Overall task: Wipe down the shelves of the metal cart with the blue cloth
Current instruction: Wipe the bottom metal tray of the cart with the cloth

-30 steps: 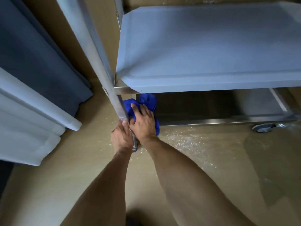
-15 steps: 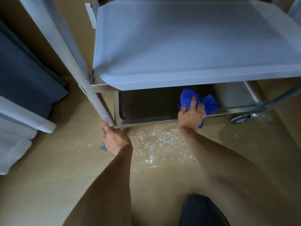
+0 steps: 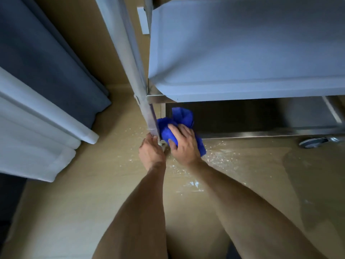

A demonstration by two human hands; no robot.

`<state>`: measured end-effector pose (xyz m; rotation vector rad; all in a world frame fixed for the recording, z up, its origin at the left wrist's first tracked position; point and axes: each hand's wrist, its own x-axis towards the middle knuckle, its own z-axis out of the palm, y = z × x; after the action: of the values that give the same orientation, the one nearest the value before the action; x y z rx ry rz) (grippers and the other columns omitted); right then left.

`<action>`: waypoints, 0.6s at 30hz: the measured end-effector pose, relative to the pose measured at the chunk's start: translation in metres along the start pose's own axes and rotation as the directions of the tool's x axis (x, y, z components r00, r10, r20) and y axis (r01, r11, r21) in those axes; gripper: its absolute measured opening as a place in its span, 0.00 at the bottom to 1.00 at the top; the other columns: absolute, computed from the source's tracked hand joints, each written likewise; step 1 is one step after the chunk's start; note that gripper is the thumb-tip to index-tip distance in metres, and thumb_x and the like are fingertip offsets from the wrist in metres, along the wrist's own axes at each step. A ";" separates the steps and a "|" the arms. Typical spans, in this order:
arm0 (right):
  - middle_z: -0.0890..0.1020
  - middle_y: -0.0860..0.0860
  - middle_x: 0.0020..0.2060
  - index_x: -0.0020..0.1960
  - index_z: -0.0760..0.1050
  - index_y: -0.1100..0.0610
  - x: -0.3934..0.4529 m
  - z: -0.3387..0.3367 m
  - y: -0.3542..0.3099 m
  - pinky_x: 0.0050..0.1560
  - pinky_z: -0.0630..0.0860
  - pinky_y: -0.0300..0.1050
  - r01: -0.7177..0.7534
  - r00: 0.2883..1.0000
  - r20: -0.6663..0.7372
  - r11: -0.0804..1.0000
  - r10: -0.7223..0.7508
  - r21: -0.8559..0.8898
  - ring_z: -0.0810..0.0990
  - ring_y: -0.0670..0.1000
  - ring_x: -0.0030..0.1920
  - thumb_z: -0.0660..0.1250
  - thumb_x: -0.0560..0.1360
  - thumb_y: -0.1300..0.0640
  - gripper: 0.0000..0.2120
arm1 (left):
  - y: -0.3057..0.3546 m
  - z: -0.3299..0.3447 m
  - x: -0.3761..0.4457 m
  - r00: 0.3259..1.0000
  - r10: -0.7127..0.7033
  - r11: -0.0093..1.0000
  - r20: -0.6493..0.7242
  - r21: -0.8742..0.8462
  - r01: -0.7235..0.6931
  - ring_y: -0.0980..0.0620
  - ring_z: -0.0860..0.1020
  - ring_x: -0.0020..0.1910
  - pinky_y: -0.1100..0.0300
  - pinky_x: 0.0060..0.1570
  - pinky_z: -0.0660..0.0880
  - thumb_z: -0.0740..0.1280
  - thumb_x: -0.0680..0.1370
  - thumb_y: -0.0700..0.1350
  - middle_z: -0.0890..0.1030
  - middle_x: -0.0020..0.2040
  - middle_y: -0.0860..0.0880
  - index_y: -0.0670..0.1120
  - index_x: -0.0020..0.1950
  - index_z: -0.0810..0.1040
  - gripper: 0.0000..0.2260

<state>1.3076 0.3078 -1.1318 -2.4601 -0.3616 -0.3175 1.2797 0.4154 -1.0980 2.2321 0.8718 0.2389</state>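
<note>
Glossy tan floor [image 3: 93,202]; dark blue curtain [image 3: 46,62] beside white bedding [image 3: 37,137] at left.

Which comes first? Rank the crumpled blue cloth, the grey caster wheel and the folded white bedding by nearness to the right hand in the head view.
1. Crumpled blue cloth: under the right hand.
2. Grey caster wheel: far right.
3. Folded white bedding: far left, too close to call against the wheel.
</note>
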 end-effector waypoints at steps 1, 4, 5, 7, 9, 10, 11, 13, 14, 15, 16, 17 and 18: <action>0.79 0.60 0.61 0.69 0.74 0.58 -0.024 -0.002 0.001 0.67 0.70 0.57 0.019 1.000 -0.018 1.000 -0.019 0.000 0.73 0.60 0.64 0.63 0.73 0.55 0.25 | 0.002 0.004 -0.003 0.999 -0.025 0.999 -0.020 -0.031 0.025 0.37 0.75 0.41 0.55 0.37 0.62 0.58 0.81 0.43 0.80 0.44 0.38 0.42 0.47 0.75 0.09; 0.76 0.60 0.65 0.72 0.70 0.58 -0.045 -0.009 0.021 0.68 0.70 0.59 0.053 0.998 -0.033 0.998 -0.054 -0.029 0.71 0.60 0.66 0.60 0.76 0.56 0.25 | 0.007 0.013 -0.010 0.996 -0.066 0.996 -0.060 -0.070 0.062 0.37 0.78 0.45 0.52 0.40 0.68 0.56 0.82 0.44 0.80 0.46 0.38 0.43 0.51 0.76 0.10; 0.77 0.60 0.64 0.72 0.70 0.59 -0.036 -0.014 0.031 0.66 0.71 0.58 0.010 0.996 -0.088 0.999 -0.014 -0.049 0.74 0.61 0.64 0.59 0.77 0.55 0.24 | 0.007 0.014 -0.011 0.996 -0.061 0.996 -0.062 -0.062 0.057 0.37 0.78 0.45 0.51 0.41 0.70 0.56 0.82 0.45 0.81 0.47 0.39 0.43 0.52 0.76 0.11; 0.79 0.60 0.59 0.72 0.70 0.60 -0.003 -0.025 0.049 0.61 0.73 0.56 -0.172 0.958 -0.241 0.984 0.155 -0.051 0.76 0.62 0.57 0.60 0.79 0.54 0.23 | 0.004 0.015 -0.010 0.997 -0.051 0.998 -0.064 -0.045 0.048 0.39 0.79 0.46 0.51 0.44 0.74 0.55 0.83 0.46 0.81 0.48 0.41 0.44 0.54 0.76 0.12; 0.80 0.61 0.56 0.71 0.71 0.60 0.037 -0.043 0.068 0.58 0.73 0.56 -0.347 0.894 -0.307 0.938 0.327 -0.011 0.77 0.63 0.56 0.63 0.78 0.54 0.23 | 0.003 0.015 -0.010 0.998 -0.037 0.999 -0.055 -0.033 0.035 0.42 0.79 0.45 0.53 0.44 0.74 0.55 0.83 0.47 0.82 0.48 0.43 0.44 0.54 0.76 0.12; 0.80 0.62 0.57 0.72 0.70 0.59 0.055 -0.051 0.076 0.58 0.73 0.56 -0.396 0.887 -0.257 0.918 0.383 0.000 0.76 0.64 0.57 0.63 0.78 0.54 0.23 | 0.002 0.014 -0.010 0.998 -0.022 0.999 -0.051 -0.025 0.020 0.44 0.78 0.43 0.55 0.42 0.72 0.55 0.84 0.47 0.81 0.47 0.43 0.44 0.54 0.76 0.12; 0.78 0.61 0.58 0.72 0.70 0.58 0.071 -0.058 0.083 0.58 0.73 0.56 -0.426 0.892 -0.167 0.905 0.419 -0.003 0.75 0.64 0.60 0.63 0.79 0.54 0.22 | 0.001 0.012 -0.010 0.999 -0.004 1.000 -0.045 -0.015 0.003 0.46 0.76 0.41 0.57 0.40 0.70 0.55 0.84 0.47 0.81 0.46 0.43 0.44 0.53 0.76 0.12; 0.75 0.60 0.63 0.71 0.68 0.57 0.099 -0.062 0.091 0.61 0.72 0.54 -0.455 0.889 0.044 0.890 0.456 -0.026 0.72 0.62 0.64 0.61 0.81 0.52 0.21 | -0.003 0.008 -0.007 0.999 0.037 0.999 -0.029 0.010 -0.037 0.49 0.72 0.38 0.59 0.39 0.66 0.55 0.84 0.47 0.80 0.45 0.44 0.43 0.52 0.76 0.12; 0.74 0.59 0.64 0.70 0.69 0.58 0.111 -0.059 0.090 0.63 0.71 0.52 -0.474 0.874 0.111 0.880 0.473 -0.020 0.72 0.61 0.65 0.60 0.81 0.51 0.20 | -0.006 0.006 -0.005 0.998 0.056 0.998 -0.022 0.027 -0.055 0.49 0.71 0.38 0.60 0.39 0.64 0.55 0.84 0.47 0.79 0.44 0.45 0.43 0.50 0.75 0.12; 0.75 0.59 0.64 0.69 0.70 0.58 0.122 -0.052 0.086 0.63 0.70 0.51 -0.483 0.865 0.147 0.875 0.480 -0.019 0.73 0.61 0.65 0.60 0.81 0.50 0.19 | -0.008 0.004 -0.003 0.997 0.075 0.996 -0.017 0.044 -0.074 0.49 0.70 0.37 0.60 0.38 0.63 0.56 0.84 0.47 0.78 0.43 0.45 0.43 0.48 0.74 0.11; 0.77 0.59 0.62 0.66 0.72 0.59 0.130 -0.043 0.077 0.63 0.70 0.50 -0.471 0.866 0.175 0.882 0.469 -0.033 0.74 0.62 0.64 0.60 0.81 0.50 0.18 | -0.010 0.004 -0.001 0.996 0.093 0.994 -0.011 0.062 -0.092 0.49 0.69 0.36 0.60 0.36 0.61 0.56 0.84 0.46 0.76 0.42 0.46 0.44 0.46 0.73 0.11; 0.78 0.59 0.61 0.64 0.74 0.59 0.133 -0.033 0.067 0.62 0.71 0.49 -0.439 0.873 0.208 0.897 0.440 -0.053 0.75 0.62 0.63 0.61 0.80 0.50 0.18 | -0.011 0.004 0.001 0.995 0.103 0.992 -0.004 0.070 -0.102 0.49 0.69 0.35 0.60 0.35 0.59 0.56 0.83 0.46 0.76 0.41 0.46 0.45 0.45 0.72 0.10; 0.79 0.59 0.59 0.63 0.75 0.61 0.134 -0.023 0.054 0.62 0.70 0.49 -0.389 0.891 0.228 0.919 0.393 -0.065 0.75 0.62 0.62 0.62 0.79 0.50 0.18 | -0.011 0.004 0.003 0.994 0.107 0.992 0.000 0.068 -0.107 0.48 0.68 0.35 0.59 0.35 0.58 0.57 0.83 0.46 0.76 0.41 0.45 0.45 0.44 0.71 0.10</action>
<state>1.4469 0.2765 -1.1018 -2.5208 0.0482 0.1474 1.2778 0.4209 -1.1089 2.3453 0.7732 0.2677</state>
